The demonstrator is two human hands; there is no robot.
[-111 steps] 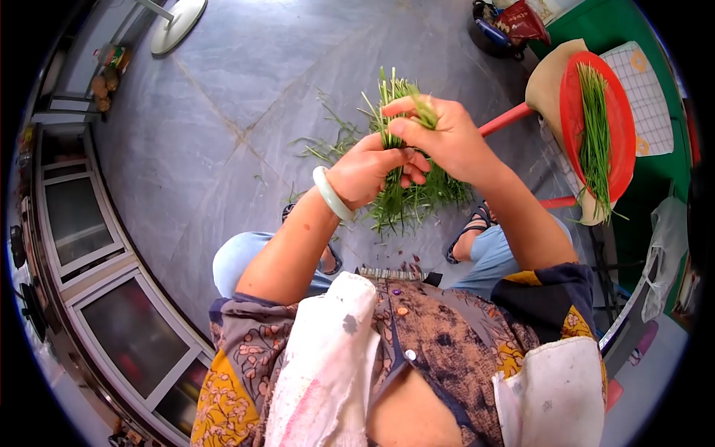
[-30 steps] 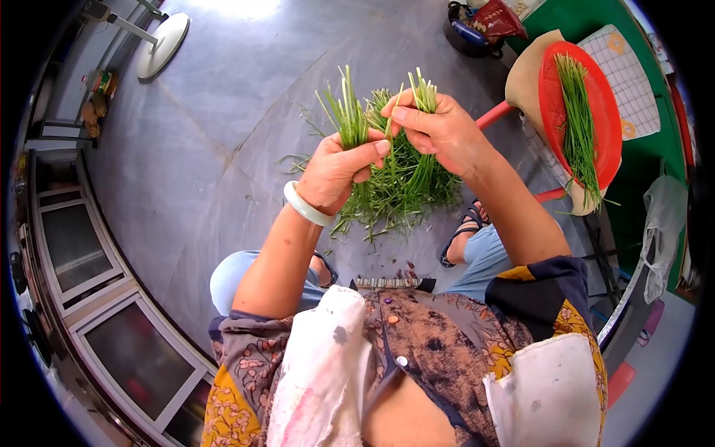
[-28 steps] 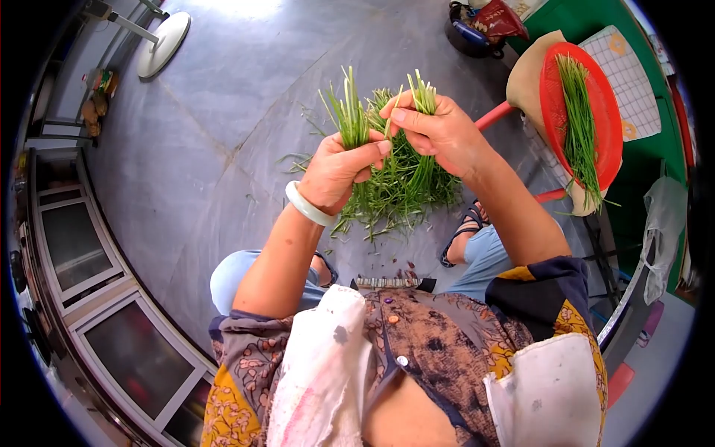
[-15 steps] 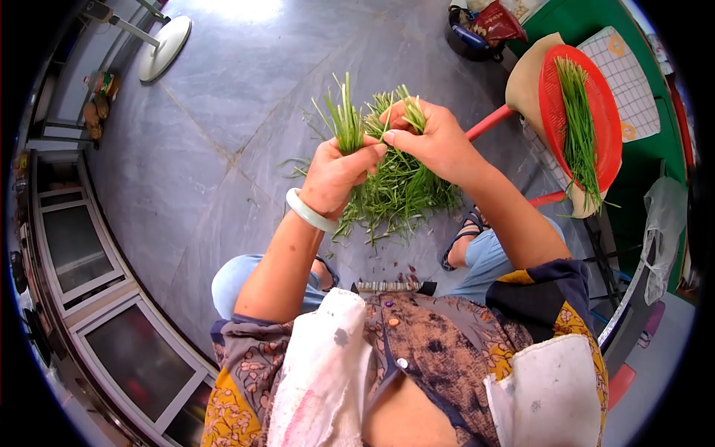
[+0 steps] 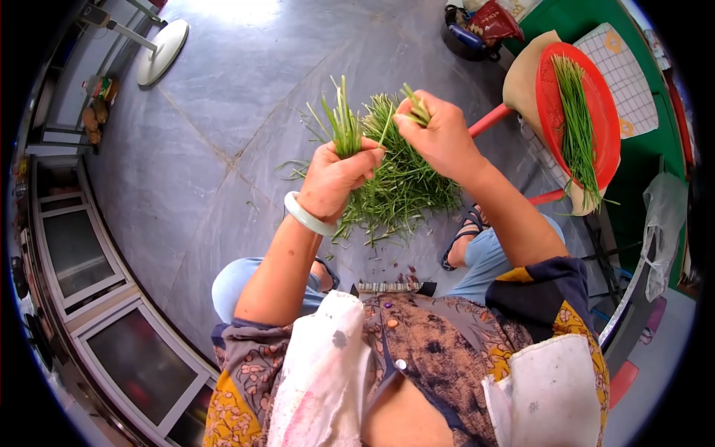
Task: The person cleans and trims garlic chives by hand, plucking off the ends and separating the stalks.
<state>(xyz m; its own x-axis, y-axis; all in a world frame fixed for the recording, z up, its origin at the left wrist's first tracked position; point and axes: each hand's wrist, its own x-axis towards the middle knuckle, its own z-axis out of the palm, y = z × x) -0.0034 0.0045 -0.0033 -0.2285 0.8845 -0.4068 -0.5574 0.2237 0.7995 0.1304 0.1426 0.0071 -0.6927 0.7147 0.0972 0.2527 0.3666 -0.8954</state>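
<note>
My left hand [image 5: 335,177], a pale bangle on its wrist, is wrapped round an upright bunch of green chives [image 5: 344,128]. One stalk [image 5: 385,127] sticks up from between its thumb and forefinger. To the right, my right hand [image 5: 441,141] is closed on a smaller bundle of chives [image 5: 417,106], with the cut ends poking out above the fingers. Below both hands a loose pile of chives [image 5: 410,186] lies on the grey tiled floor. More chives [image 5: 573,123] lie lengthwise in a red plastic basket [image 5: 550,119] at the right.
The basket sits on a red-legged stool [image 5: 489,121]. Behind it is a green surface [image 5: 555,26] with a checked cloth [image 5: 629,82]. A dark pot [image 5: 468,41] stands at the back. Glass-fronted cabinets [image 5: 138,361] line the left. My sandalled feet flank the pile.
My right hand has moved slightly right, away from my left hand, opening a gap between them. A single stalk now stands clear at my left fingertips.
</note>
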